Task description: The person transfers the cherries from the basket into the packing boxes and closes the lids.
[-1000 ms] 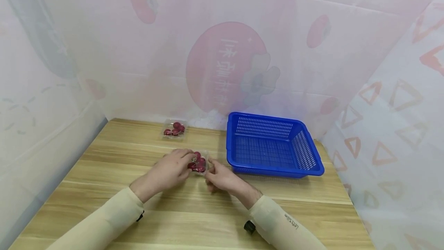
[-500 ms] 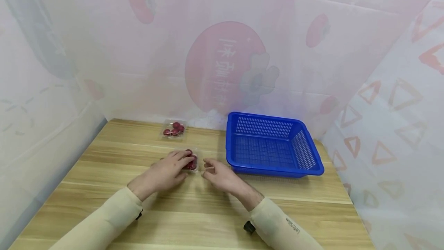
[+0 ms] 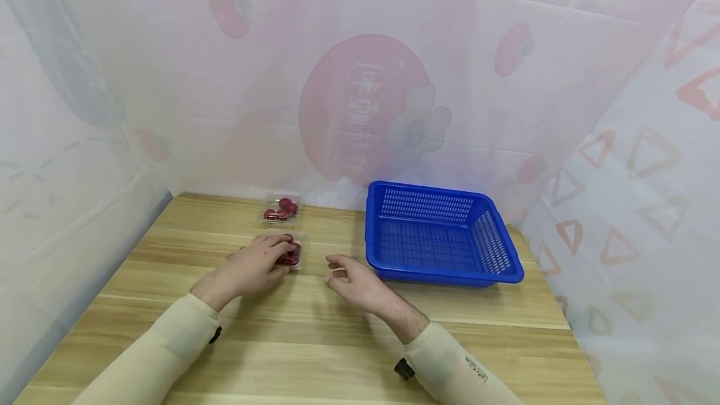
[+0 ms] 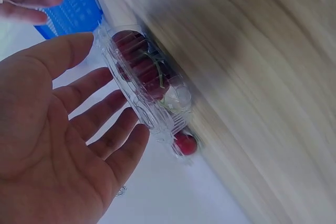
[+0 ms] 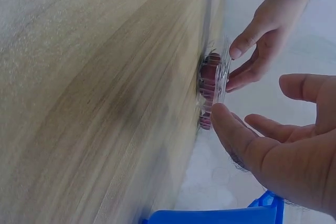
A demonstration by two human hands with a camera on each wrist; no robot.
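My left hand (image 3: 247,270) lies over the left part of a clear plastic clamshell box (image 4: 178,95), its fingertips on the lid. Dark red round fruits (image 4: 137,56) and a thin green stem show through the plastic, and the box sits on the wooden table. In the left wrist view those fingers are spread and gently bent along the lid, not wrapped round it. To the right of the box, my right hand (image 3: 360,286) hovers near the tabletop, holding nothing, its fingers loosely bent and thumb apart. Behind stands a second clear box (image 3: 281,209) with several red fruits.
A blue slotted plastic basket (image 3: 444,277) stands at the right on the wooden table (image 3: 315,355), near the back wall (image 3: 253,142). Printed sheets line the back and both sides. The left sleeve (image 3: 152,349) and right sleeve (image 3: 450,361) reach in from the front.
My left hand and the fruit box under it have slid left and slightly back, toward the second box. My right hand has let go of the box's edge and its fingers have loosened.
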